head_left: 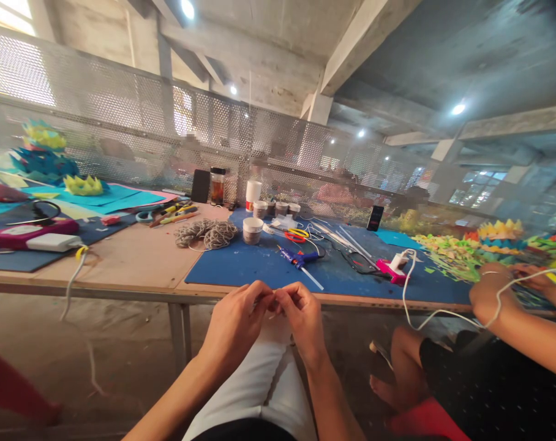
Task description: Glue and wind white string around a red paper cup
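My left hand (238, 318) and my right hand (302, 315) meet in front of the table's edge, above my lap. Fingers and thumbs of both are pinched together, fingertips nearly touching. Whatever they hold is too small and too hidden to name. Just beyond them on the blue mat (250, 267) lies a blue glue gun (293, 257) with a clear glue stick (313, 278) poking out of its back. Behind it are scissors with red and yellow handles (297, 234) and a paper cup (253, 231). A heap of grey-beige cord (206, 234) rests to the left.
Pink power strips (392, 271) with white cords sit at right and left. Paper cups, a jar (217, 186) and a phone (375, 218) stand farther back, before a perforated metal screen (278, 153). Another person's arm (512, 312) reaches over cut paper (447, 257) at right.
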`<state>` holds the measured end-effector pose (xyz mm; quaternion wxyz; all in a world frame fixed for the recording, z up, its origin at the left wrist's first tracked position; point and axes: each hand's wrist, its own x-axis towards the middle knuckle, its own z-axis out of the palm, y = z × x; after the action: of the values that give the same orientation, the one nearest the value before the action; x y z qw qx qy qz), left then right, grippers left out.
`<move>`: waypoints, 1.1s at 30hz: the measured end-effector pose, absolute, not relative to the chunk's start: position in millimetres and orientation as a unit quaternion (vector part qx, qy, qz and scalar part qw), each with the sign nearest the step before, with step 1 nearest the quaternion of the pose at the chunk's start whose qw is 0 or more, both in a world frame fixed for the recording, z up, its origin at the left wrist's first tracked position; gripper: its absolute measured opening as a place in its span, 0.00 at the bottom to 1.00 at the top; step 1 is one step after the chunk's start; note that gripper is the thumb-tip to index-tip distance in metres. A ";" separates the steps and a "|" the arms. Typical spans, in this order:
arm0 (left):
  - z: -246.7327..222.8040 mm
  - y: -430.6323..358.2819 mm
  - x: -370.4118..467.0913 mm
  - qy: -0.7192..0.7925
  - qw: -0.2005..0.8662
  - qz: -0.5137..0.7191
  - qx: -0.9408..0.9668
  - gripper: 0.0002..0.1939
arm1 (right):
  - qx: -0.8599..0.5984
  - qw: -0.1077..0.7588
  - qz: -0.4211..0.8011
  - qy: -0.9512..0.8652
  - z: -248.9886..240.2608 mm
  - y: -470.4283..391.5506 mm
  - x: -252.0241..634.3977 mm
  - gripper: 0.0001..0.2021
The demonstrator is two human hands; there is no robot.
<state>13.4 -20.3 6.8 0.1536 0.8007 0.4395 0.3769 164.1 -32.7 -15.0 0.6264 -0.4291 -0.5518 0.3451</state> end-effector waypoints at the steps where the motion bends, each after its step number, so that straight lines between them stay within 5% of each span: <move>1: 7.1 -20.7 13.4 0.440 0.153 0.376 0.801 0.10 | -0.430 0.627 0.345 -0.551 -14.5 -32.8 164.0 0.13; 33: 4.9 -17.2 12.4 0.446 0.163 0.388 0.790 0.07 | -0.429 0.630 0.337 -0.552 -14.6 -29.9 165.1 0.13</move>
<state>12.4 -17.2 4.9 0.1630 0.7900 0.4461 0.3876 165.1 -29.9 -14.6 0.6304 -0.4291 -0.5523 0.3368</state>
